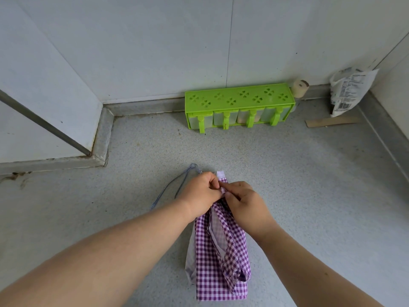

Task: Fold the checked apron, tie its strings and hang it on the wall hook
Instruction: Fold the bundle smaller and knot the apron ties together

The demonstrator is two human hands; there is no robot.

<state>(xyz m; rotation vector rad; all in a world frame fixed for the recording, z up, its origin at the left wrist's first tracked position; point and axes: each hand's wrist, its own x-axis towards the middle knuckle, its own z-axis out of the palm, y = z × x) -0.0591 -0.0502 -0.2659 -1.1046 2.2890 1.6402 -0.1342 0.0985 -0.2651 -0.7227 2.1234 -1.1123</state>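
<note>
Checked apron (218, 258), purple and white, folded into a narrow strip on the speckled grey bench (309, 185), near centre. Left hand (202, 193) and right hand (245, 203) meet at its far end, fingers curled, both pinching the fabric at the top edge. Thin strings (174, 187) loop out to the left of the left hand, lying on the bench. Far side, against the wall: green spice rack (239, 105) with four clear drawers; small jar (299, 87) just right of it; white printed bag (350, 89) in the far right corner
</note>
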